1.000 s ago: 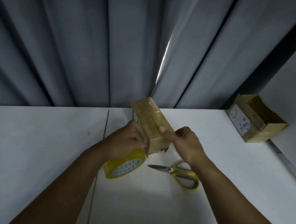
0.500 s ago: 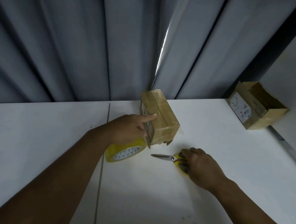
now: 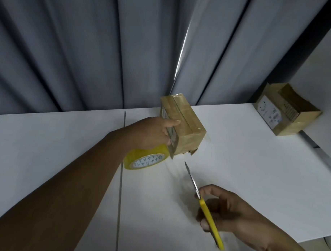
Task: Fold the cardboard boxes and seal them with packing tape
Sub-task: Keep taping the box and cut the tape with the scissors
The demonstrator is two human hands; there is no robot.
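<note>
A small taped cardboard box (image 3: 185, 124) is held tilted above the white table (image 3: 244, 165). My left hand (image 3: 153, 133) grips its left side, thumb lying along the top edge. A yellow roll of packing tape (image 3: 146, 159) hangs just under that hand, and a clear strip of tape runs from it toward the box's lower end. My right hand (image 3: 231, 210) grips yellow-handled scissors (image 3: 207, 207) lifted off the table. The closed blades point up and left toward the box's lower corner, a short way below it.
A second cardboard box (image 3: 287, 110) with open flaps and a white label sits at the table's far right corner against the wall. Grey curtains hang behind the table. A seam runs down the tabletop under my left forearm. The table's front edge shows at the lower right.
My right hand left the box, reached down to the scissors on the table, and has picked them up, blades now pointing toward the box. My left hand kept holding the box.
</note>
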